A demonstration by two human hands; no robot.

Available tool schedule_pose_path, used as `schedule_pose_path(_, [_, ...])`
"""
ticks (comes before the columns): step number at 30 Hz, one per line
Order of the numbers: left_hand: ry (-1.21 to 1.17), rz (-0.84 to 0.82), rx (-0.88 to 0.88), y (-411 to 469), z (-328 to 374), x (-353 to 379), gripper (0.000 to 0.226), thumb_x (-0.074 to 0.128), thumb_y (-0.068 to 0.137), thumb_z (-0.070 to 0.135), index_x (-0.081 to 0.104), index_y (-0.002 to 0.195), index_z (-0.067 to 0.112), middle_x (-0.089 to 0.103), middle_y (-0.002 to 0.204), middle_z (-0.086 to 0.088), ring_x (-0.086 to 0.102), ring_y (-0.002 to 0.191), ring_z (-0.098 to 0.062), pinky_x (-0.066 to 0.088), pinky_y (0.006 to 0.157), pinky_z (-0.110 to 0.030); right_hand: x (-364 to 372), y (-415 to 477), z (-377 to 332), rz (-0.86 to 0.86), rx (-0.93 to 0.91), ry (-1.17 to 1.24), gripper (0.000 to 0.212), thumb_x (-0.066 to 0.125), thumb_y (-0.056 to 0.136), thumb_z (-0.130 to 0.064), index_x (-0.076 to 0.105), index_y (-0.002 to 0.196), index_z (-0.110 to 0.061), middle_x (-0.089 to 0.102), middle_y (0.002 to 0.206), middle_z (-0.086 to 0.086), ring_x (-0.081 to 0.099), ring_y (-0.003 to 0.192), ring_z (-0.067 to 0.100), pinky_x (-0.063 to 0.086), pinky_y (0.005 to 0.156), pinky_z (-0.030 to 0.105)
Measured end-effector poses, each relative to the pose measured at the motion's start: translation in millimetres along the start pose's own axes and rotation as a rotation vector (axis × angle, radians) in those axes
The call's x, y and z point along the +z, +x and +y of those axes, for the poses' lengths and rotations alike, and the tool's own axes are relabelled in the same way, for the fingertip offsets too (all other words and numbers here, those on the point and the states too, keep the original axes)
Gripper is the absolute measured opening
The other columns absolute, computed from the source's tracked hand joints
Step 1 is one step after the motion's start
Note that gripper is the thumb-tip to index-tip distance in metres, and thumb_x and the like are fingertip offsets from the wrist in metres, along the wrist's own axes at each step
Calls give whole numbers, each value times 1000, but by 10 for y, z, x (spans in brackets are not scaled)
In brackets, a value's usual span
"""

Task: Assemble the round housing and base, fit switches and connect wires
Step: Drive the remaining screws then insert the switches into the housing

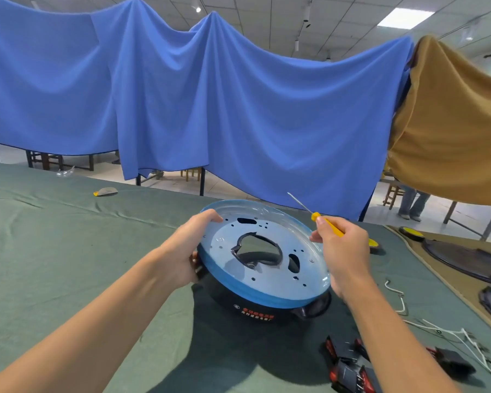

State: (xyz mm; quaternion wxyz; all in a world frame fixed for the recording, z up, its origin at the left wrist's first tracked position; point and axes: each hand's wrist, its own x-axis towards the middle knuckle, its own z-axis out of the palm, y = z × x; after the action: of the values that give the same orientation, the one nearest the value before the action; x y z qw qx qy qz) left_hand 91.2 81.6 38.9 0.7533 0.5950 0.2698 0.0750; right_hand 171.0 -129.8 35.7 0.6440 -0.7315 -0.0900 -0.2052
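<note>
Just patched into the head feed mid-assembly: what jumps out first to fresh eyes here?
The round housing, topped by a pale blue perforated plate, sits centre on the green cloth, its left rim gripped by the left hand. The right hand holds a yellow-handled screwdriver above its right edge. Behind hangs a big blue drape; black-and-red parts lie bottom right.

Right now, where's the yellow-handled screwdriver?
Head view, right of centre: the yellow-handled screwdriver is pinched in the right hand, by the far-right rim of the blue-filmed round metal plate, shaft pointing up and left.
</note>
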Motion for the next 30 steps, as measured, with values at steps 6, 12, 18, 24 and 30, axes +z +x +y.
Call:
schedule_pose_path(6, [-196, 165, 282, -74, 148, -29, 6, 61, 90, 26, 64, 87, 23, 69, 76, -4, 64, 54, -20, 46, 37, -22, 49, -34, 29, -54, 79, 199, 19, 61, 94, -23, 70, 79, -17, 63, 61, -2, 62, 65, 13, 51, 79, 40])
schedule_pose_path(12, [-154, 143, 660, -188, 258, -58, 39, 64, 74, 30, 74, 112, 32, 77, 96, 4, 73, 91, -25, 60, 82, -46, -38, 14, -155, -29, 143, 457, 19, 61, 95, -16, 67, 81, -6, 56, 64, 5, 56, 63, 15, 59, 73, 35])
schedule_pose_path(18, [122, 222, 1011, -263, 216, 25, 45, 57, 78, 35, 68, 121, 41, 65, 86, 7, 56, 80, -4, 46, 80, -19, -107, 49, -214, 23, 177, 465, 17, 61, 95, -19, 68, 85, -8, 57, 71, 6, 58, 64, 18, 55, 66, 33])
schedule_pose_path(24, [492, 311, 1408, -442, 118, 123, 56, 59, 73, 15, 63, 128, 27, 54, 116, -12, 50, 96, -15, 35, 93, -6, -188, 101, -250, 116, 209, 482, 18, 58, 96, -20, 66, 82, -12, 56, 65, 3, 55, 56, 15, 49, 56, 26])
schedule_pose_path(30, [808, 356, 1696, -399, 45, 104, 49, 60, 75, 18, 69, 123, 9, 54, 114, -31, 57, 100, -46, 52, 83, -54, -305, 162, -240, 165, 299, 475, 16, 61, 94, -22, 66, 80, -15, 60, 67, 0, 56, 56, 13, 46, 51, 24])
